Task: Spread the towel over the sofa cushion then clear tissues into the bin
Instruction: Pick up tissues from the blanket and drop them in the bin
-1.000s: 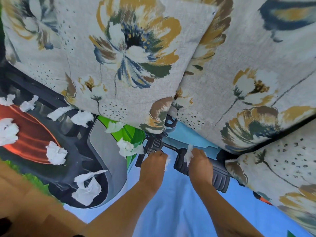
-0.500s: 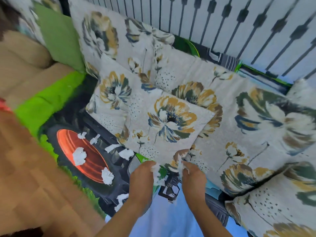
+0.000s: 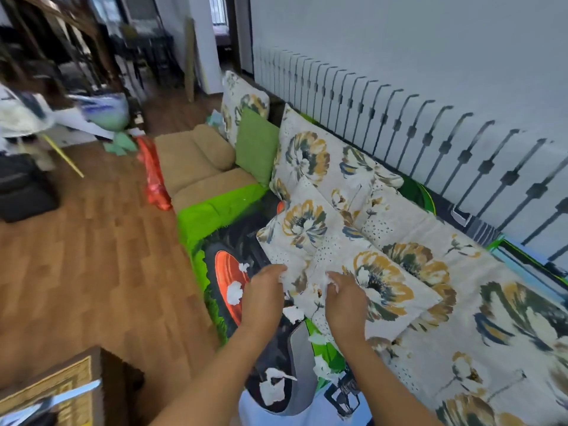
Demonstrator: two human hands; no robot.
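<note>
Head view, from left to right: a wooden floor (image 3: pixel 92 256) fills the left side, and a red plastic bag (image 3: pixel 155 176) lies against the end of the sofa. Beyond it are 2 tan seat cushions (image 3: pixel 196 155) with a green pillow (image 3: pixel 256 146) propped behind them. The towel (image 3: pixel 209 216), bright green with a tractor print and an orange wheel, lies spread flat over the next sofa seat and reaches its front edge. At least 5 loose tissues (image 3: pixel 235 292) lie scattered on the towel, 2 on the orange wheel and the others on the dark print nearer the camera. The left hand (image 3: pixel 264 298) is raised over the towel, its fingers curled round a small tissue wad (image 3: pixel 283 274) that is blurred against the pale fabric behind. Just beside it, the right hand (image 3: pixel 344 305) pinches a tissue scrap (image 3: pixel 333 279) at its fingertips, in front of a floral cushion (image 3: pixel 384 281). More floral cushions line the sofa back to the right, beneath a pale wall (image 3: pixel 399 56) painted with dark bars.
</note>
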